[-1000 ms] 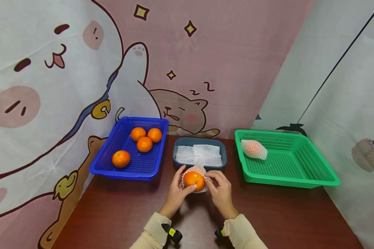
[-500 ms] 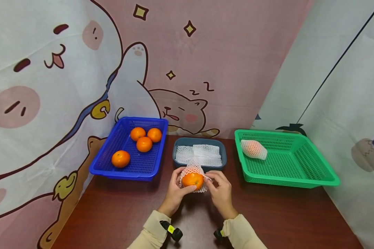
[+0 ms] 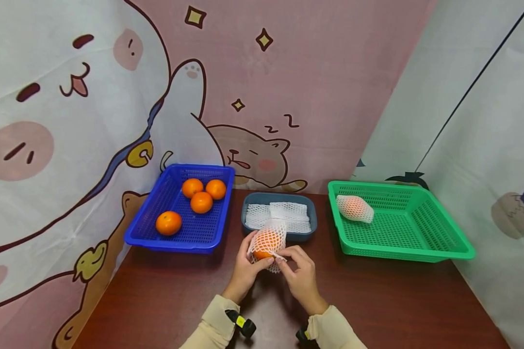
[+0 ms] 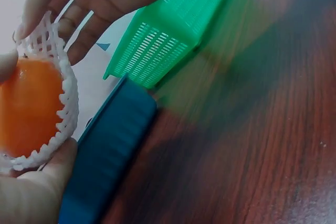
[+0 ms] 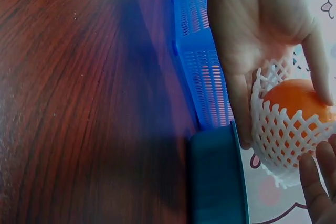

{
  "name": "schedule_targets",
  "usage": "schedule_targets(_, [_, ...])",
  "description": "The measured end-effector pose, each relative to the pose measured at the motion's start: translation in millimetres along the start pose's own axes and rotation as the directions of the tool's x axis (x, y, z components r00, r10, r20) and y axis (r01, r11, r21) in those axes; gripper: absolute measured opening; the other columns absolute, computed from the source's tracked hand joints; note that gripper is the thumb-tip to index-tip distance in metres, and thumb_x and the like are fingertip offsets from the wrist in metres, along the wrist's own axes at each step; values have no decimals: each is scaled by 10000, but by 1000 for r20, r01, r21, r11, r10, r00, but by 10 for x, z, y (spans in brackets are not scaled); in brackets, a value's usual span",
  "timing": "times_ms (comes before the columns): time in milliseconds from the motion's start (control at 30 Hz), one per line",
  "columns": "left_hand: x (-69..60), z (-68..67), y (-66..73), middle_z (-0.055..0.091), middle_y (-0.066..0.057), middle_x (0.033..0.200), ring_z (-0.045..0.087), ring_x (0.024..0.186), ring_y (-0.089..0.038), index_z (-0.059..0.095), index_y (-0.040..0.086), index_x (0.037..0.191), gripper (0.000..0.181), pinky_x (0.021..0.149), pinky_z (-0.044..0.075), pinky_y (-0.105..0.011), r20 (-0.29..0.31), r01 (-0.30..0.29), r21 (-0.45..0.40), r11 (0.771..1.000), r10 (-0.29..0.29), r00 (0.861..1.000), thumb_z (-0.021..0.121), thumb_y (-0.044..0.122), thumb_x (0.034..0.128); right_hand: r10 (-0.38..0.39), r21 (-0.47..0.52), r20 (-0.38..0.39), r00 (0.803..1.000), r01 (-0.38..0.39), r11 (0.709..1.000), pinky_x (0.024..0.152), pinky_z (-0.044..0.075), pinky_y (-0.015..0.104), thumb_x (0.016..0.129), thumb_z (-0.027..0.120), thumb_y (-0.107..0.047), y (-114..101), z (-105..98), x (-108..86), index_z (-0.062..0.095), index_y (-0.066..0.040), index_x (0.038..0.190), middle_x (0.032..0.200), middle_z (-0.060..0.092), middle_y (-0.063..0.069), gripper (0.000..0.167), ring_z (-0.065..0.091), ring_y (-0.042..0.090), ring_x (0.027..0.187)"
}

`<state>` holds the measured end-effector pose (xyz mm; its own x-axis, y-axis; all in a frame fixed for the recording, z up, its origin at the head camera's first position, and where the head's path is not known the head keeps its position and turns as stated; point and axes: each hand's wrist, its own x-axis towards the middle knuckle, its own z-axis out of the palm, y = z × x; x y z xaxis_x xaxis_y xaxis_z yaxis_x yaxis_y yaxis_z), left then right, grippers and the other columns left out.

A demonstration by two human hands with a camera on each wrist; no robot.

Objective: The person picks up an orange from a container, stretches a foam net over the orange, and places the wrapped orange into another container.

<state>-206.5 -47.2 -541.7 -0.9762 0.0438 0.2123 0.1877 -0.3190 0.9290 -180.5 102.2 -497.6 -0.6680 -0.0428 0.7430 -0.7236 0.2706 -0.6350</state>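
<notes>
In front of the small grey-blue bin, an orange (image 3: 265,242) sits mostly inside a white foam net (image 3: 276,231). The left hand (image 3: 243,270) grips the netted fruit from the left side, thumb in front. At the net's lower right edge, the right hand (image 3: 302,278) pinches the mesh between thumb and fingers. In the left wrist view the orange (image 4: 32,106) has bare skin showing, with net (image 4: 68,103) around its edge. The right wrist view shows mesh (image 5: 286,140) covering much of the fruit, some skin exposed at the top.
A blue basket (image 3: 222,232) at left holds several bare oranges. Flat white nets (image 3: 290,215) lie in the grey-blue bin (image 3: 313,225). At right, a green basket (image 3: 412,257) holds one netted fruit (image 3: 355,209). All stand on a dark red-brown table (image 3: 397,300).
The net has come over the top and front of the orange, covering more of it. The right hand has shifted left and slightly down with the net's edge.
</notes>
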Motion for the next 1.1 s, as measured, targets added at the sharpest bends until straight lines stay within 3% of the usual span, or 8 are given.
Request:
schedule_targets(200, [-1, -28, 3, 450, -180, 1381, 540, 1118, -211, 323, 0, 1466, 793, 893, 481, -275, -30, -5, 20, 1000, 5, 1000, 721, -102, 786, -26, 11, 64, 998, 26, 1000, 730, 472, 150, 708, 749, 172, 7, -25, -29, 686, 33, 913, 866, 638, 150, 255, 614, 276, 777])
schedule_targets(367, [-44, -70, 183, 489, -202, 1357, 543, 1097, -203, 371, -26, 1440, 796, 897, 467, -282, 98, -4, 144, 990, -10, 995, 721, -126, 732, -31, 19, 92, 995, 29, 999, 618, 467, 216, 724, 745, 139, 137, -162, -88, 692, 1, 920, 830, 628, 105, 246, 583, 237, 731])
schedule_targets(467, [-90, -108, 355, 525, -177, 1327, 540, 1084, -191, 416, -20, 1416, 789, 904, 449, -279, 239, -24, 278, 960, -45, 970, 746, -78, 701, -33, -67, 100, 994, 40, 997, 706, 441, 257, 724, 777, 58, 226, -335, -81, 698, -49, 924, 869, 620, 52, 240, 551, 209, 818])
schedule_targets(567, [-102, -166, 403, 539, -113, 1335, 523, 1120, -192, 447, 14, 1409, 788, 947, 412, -289, 375, -63, 363, 930, -84, 923, 785, -15, 698, 29, -149, 221, 975, 4, 989, 879, 397, 328, 735, 825, -107, 266, -523, -2, 677, -96, 1110, 1119, 608, 50, 402, 502, 216, 1051])
schedule_targets(733, [-86, -250, 237, 556, -7, 1326, 528, 1144, -187, 455, 89, 1423, 810, 978, 397, -310, 517, -103, 358, 928, -105, 849, 804, 86, 692, 168, -79, 513, 842, -149, 986, 1051, 308, 525, 778, 796, -198, 325, -674, 148, 408, -148, 1467, 1511, 347, 73, 793, 320, 292, 1359])
schedule_targets(900, [-152, -198, 287, 569, -3, 1304, 533, 1132, -173, 474, 138, 1406, 791, 973, 400, -301, 595, -100, 338, 936, -130, 793, 770, 96, 674, 177, 73, 670, 721, -302, 951, 1086, 299, 442, 827, 747, -264, 404, -678, 108, 249, -139, 1541, 1539, 311, 54, 879, 338, 375, 1361])
schedule_targets(1000, [-162, -179, 315, 566, -2, 1307, 530, 1138, -170, 478, 158, 1401, 778, 976, 399, -299, 611, -110, 335, 936, -127, 781, 771, 113, 681, 175, 123, 725, 667, -375, 919, 1072, 310, 383, 833, 743, -343, 425, -656, 75, 225, -168, 1551, 1543, 316, 53, 903, 349, 376, 1354])
schedule_targets(1100, [-157, -179, 307, 560, -13, 1312, 525, 1142, -178, 475, 158, 1403, 778, 975, 402, -309, 611, -136, 332, 934, -102, 785, 769, 116, 683, 194, 121, 762, 618, -429, 895, 1012, 363, 313, 816, 759, -345, 431, -630, 51, 242, -217, 1547, 1505, 380, 40, 905, 434, 287, 1289])
